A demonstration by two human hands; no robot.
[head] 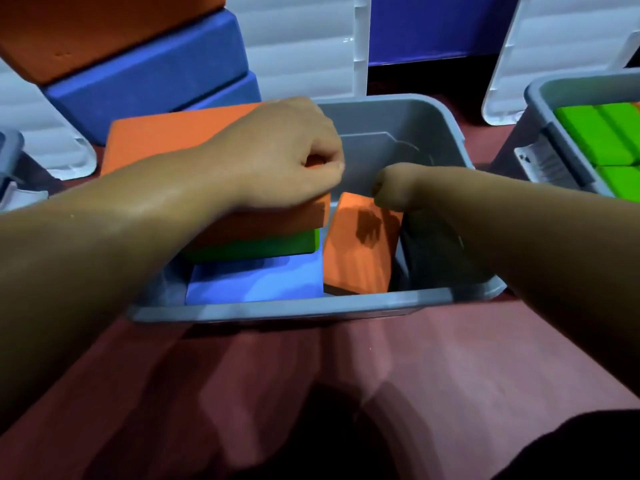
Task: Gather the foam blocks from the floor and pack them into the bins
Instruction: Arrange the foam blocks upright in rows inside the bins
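Left hand fingers curled over right edge of flat orange block, centre-left, stacked on green block and blue block in bin, right hand curled at top of tilted orange block, grip unclear.

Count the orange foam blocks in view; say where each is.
3. Upper orange block tops the blue stack; left hand grips the second orange block atop the green block; tilted orange block leans under the right hand. More may be hidden.

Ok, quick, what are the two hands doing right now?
Left hand: grips the top orange block.
Right hand: curled at the leaning orange block; grip cannot be told.
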